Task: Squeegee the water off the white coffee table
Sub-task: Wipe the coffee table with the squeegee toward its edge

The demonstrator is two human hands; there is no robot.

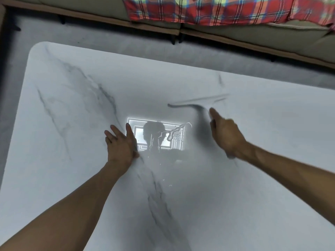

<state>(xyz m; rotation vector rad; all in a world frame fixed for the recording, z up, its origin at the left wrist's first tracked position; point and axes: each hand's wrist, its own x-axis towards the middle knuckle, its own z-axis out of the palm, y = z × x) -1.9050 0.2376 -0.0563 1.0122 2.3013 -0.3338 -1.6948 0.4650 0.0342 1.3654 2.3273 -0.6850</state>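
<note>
Water lies in thin streaks and droplets on the glossy white grey-veined marble coffee table, between the hands. The left hand rests flat, fingers spread, on the top. The right hand grips a blurred grey squeegee, its blade beyond the puddle.
</note>
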